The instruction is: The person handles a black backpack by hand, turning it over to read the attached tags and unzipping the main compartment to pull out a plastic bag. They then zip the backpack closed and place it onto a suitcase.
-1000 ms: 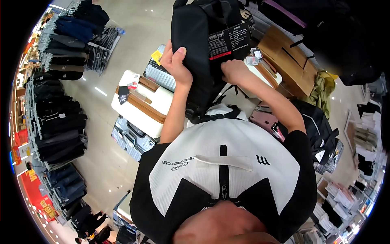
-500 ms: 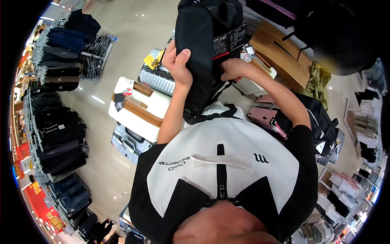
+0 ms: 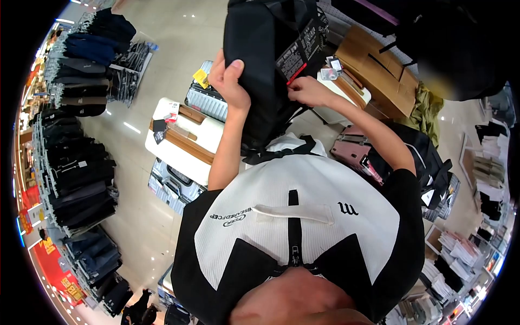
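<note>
A large black bag [image 3: 252, 49] is held up in front of my chest at the top centre. My left hand [image 3: 230, 86] grips its left side, with the thumb on the front and the fingers behind the edge. On the bag's right side hangs a black printed tag [image 3: 295, 60] with a red strip. My right hand [image 3: 309, 92] is closed at the lower corner of this tag, by the red strip, with its fingertips pinched together. Black straps hang at the bag's lower end, close to my shirt.
White suitcases with brown trim [image 3: 189, 138] and silver suitcases stand at left. A cardboard box [image 3: 374, 70], a pink suitcase [image 3: 352, 145] and another black bag [image 3: 422, 154] are at right. Clothes racks [image 3: 81, 162] line the left side.
The black bag has shifted slightly left together with my left hand. The tag has tilted and swung away from the bag, and my right hand has moved to its lower corner.
</note>
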Demonstrator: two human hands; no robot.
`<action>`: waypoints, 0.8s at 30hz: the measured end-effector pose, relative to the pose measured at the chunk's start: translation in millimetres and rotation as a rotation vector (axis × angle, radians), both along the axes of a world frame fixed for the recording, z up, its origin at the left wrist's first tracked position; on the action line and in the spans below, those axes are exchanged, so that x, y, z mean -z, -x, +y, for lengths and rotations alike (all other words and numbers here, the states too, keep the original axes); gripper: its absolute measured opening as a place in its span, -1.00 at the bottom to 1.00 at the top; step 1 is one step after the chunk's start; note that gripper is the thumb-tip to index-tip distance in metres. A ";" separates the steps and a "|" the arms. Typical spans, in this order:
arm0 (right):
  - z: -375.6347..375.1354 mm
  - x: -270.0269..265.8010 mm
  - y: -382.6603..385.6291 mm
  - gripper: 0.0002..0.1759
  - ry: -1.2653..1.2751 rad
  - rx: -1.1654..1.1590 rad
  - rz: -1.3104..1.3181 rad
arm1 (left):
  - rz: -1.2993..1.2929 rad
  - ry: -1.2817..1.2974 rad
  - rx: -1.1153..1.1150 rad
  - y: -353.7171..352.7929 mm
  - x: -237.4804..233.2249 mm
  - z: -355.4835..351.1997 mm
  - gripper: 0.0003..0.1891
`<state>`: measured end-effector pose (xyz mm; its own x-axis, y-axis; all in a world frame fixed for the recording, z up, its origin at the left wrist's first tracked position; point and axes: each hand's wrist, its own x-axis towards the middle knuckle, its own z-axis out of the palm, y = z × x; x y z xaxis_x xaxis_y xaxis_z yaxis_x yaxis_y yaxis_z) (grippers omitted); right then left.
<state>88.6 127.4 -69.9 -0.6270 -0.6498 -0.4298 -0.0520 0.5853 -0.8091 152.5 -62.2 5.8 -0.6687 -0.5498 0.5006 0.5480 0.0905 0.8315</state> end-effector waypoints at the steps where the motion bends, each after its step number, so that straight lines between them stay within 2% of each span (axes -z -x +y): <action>1: 2.0 7.5 -3.6 -0.77 0.108 0.084 -0.124 | 0.000 -0.020 -0.003 1.6 -0.6 -2.2 -0.70; 2: 3.3 15.3 -9.5 -0.82 0.246 0.186 -0.241 | -0.003 -0.041 -0.008 3.3 -0.4 -6.8 -0.69; 5: 2.3 12.9 -22.4 -0.82 0.346 0.306 -0.248 | -0.001 -0.080 -0.025 6.1 -2.1 -14.8 -0.63; 9: -5.8 -17.6 -45.5 -0.84 0.139 0.139 0.519 | 0.012 -0.170 0.014 14.0 5.1 -22.3 -0.60; 10: -10.0 -24.2 -49.0 -0.85 0.151 0.069 0.482 | 0.014 -0.156 0.015 15.2 5.4 -22.5 -0.60; 11: -16.3 -23.6 -53.7 -0.85 0.204 -0.017 0.597 | 0.017 -0.142 0.016 15.9 5.0 -22.0 -0.60; 13: -30.4 -31.6 -70.6 -0.84 0.217 -0.164 0.666 | 0.019 -0.154 0.034 15.8 2.8 -16.0 -0.64; 15: -38.6 -33.2 -82.7 -0.83 0.228 -0.139 0.654 | -0.004 -0.134 0.056 14.2 7.7 -16.5 -0.66; 18: -45.0 -28.4 -94.3 -0.80 0.219 0.067 0.319 | -0.003 -0.140 0.038 7.3 12.2 -17.0 -0.71; 22: -26.2 9.4 -87.0 -0.81 0.210 0.328 0.027 | 0.019 -0.174 -0.010 7.9 15.3 -21.6 -0.75; 23: -25.0 19.9 -82.9 -0.83 0.281 0.389 0.064 | 0.039 -0.130 -0.058 9.2 14.6 -18.7 -0.77; 24: -26.2 9.0 -82.0 -0.84 0.247 0.387 0.104 | 0.056 -0.086 -0.102 10.2 11.5 -12.2 -0.79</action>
<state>170.6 101.2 -78.9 -0.8750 -0.4346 -0.2136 0.0439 0.3681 -0.9287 142.3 -74.4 -5.7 -0.5796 -0.6561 0.4834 0.5850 0.0781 0.8073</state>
